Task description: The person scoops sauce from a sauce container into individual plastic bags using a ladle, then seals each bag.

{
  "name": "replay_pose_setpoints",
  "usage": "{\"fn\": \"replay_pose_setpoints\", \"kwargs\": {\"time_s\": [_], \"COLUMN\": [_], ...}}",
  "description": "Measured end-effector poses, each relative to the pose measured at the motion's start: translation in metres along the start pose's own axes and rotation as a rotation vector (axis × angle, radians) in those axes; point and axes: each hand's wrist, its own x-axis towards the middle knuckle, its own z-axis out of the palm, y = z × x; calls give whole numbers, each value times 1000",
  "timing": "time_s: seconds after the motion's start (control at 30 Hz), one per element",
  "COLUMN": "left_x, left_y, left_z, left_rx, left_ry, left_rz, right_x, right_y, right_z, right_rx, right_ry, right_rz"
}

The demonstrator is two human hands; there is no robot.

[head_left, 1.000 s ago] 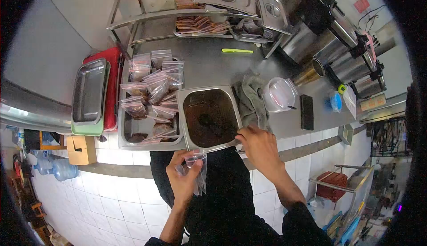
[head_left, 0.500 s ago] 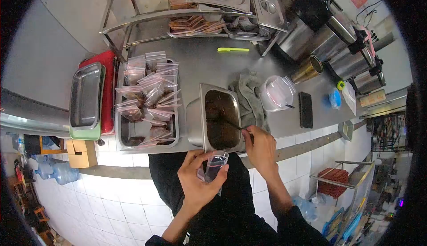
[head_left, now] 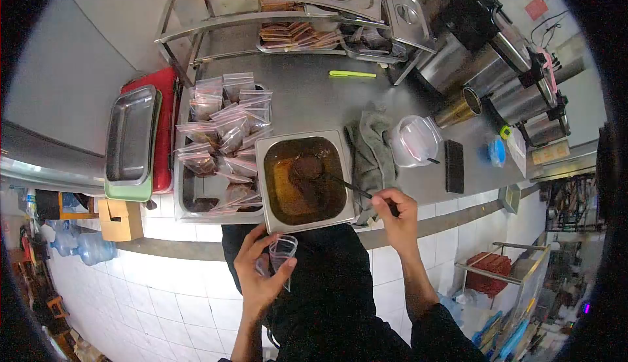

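Note:
My right hand (head_left: 398,215) is closed around the dark, thin handle of a ladle (head_left: 352,186), which reaches into a deep steel pan (head_left: 260,188). Dark brown sauce with oily amber liquid (head_left: 281,179) fills part of the pan, and the ladle's bowl is hard to make out in a dark lump there. Below the pan's near edge, my left hand (head_left: 258,273) pinches a clear plastic bag (head_left: 282,249) with its mouth held apart. I see no filling in the bag. The pan's near left corner sits close to my left fingertips; whether they touch cannot be told.
Left of the pan, a steel tray (head_left: 190,213) holds several filled zip bags (head_left: 232,129). A grey cloth (head_left: 373,149), a white tub (head_left: 415,141) and a black phone (head_left: 454,165) lie to the right. A yellow-green pen (head_left: 352,74) lies behind, below a metal rack (head_left: 261,18).
The pan was tilted and now sits flatter, further left, its inside facing me. My left hand has moved left and down with the bag; my right hand has shifted slightly right with the ladle.

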Motion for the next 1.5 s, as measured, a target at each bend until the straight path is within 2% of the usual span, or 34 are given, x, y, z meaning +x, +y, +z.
{"fn": "replay_pose_setpoints", "kwargs": {"time_s": [0.1, 0.3, 0.37, 0.5, 0.63, 0.67, 0.8, 0.9, 0.97, 1.07, 1.3, 1.37, 1.5], "left_x": [-1, 26, 37, 53, 67, 70, 76, 80, 81, 81, 81, 82, 82], "left_y": [16, 30, 43, 52, 48, 47, 43, 44, 47, 52, 58, 53, 55], "left_z": [-11, -9, -7, 9, 22, 24, 34, 45, 52, 62, 67, 68, 68], "left_rx": [11, 1, 178, 226, 286, 307, 316, 225, 102, 3, 9, -33, -18], "left_ry": [47, 121, 105, 125, 229, 253, 263, 278, 253, 249, 251, 251, 273], "left_rz": [-40, 122, 180, 243, 388, 435, 420, 471, 413, 438, 448, 440, 467], "right_x": [-4, -6, -6, -1, 3, 3, 6, 4, 2, -1, -3, -2, -5], "right_y": [-13, -39, -49, -75, -92, -99, -106, -107, -109, -113, -119, -116, -119], "right_z": [-9, -26, -32, -45, -52, -51, -51, -52, -49, -48, -47, -48, -46], "right_rx": [25, 17, 19, -19, -52, 29, -46, -44, -69, -156, -400, -497, -561], "right_ry": [3, -22, 30, 95, 156, 142, 143, 114, 116, 146, 230, 252, 258], "right_rz": [11, 30, -62, -158, -175, -121, -181, -180, -256, -313, -507, -646, -671]}}
